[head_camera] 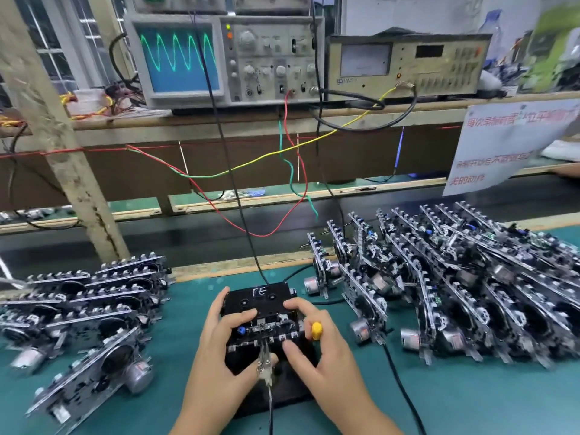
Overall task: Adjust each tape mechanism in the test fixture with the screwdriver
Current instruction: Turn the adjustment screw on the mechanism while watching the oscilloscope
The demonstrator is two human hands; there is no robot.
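A tape mechanism with a black cassette marked in white sits on the black test fixture at the centre front of the bench. My left hand grips the mechanism's left side, thumb near a metal clip at its front edge. My right hand lies over the right side, fingers curled on the mechanism, with the yellow-handled screwdriver tucked between its fingers. The screwdriver's tip is hidden.
A stack of tape mechanisms lies on the left of the green mat, and a bigger batch on the right. Cables run from the fixture up to an oscilloscope showing a green wave and a meter on the shelf.
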